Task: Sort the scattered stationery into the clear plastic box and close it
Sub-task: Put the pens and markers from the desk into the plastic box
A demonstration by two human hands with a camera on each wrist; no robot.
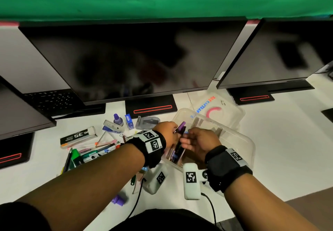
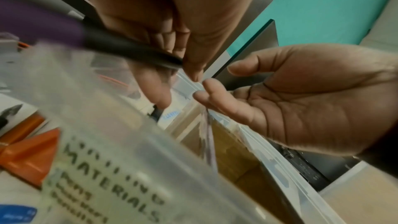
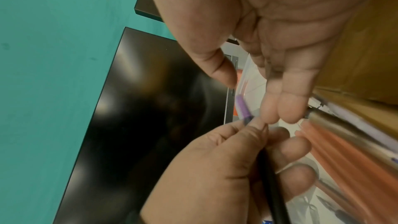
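Observation:
The clear plastic box (image 1: 249,141) lies open on the white desk, and its lid (image 1: 219,107) rests behind it. My left hand (image 1: 167,131) is over the box's left part and grips a black marker with a purple cap (image 1: 181,128). That marker (image 2: 120,47) runs slanted out of my left hand (image 2: 150,14). My right hand (image 1: 200,140) hovers just right of it, fingers relaxed and holding nothing. In the right wrist view my right hand (image 3: 290,40) has its fingertips close to the marker (image 3: 271,185), around which my left hand (image 3: 215,168) curls. The box wall (image 2: 107,151) carries a label reading "materials".
Loose stationery lies left of the box: a staples box (image 1: 77,137), a green marker (image 1: 76,156), a purple ink bottle (image 1: 118,119), a small blue box (image 1: 128,120) and several pens. A purple item (image 1: 119,199) sits near the front edge. Monitors (image 1: 126,59) stand behind.

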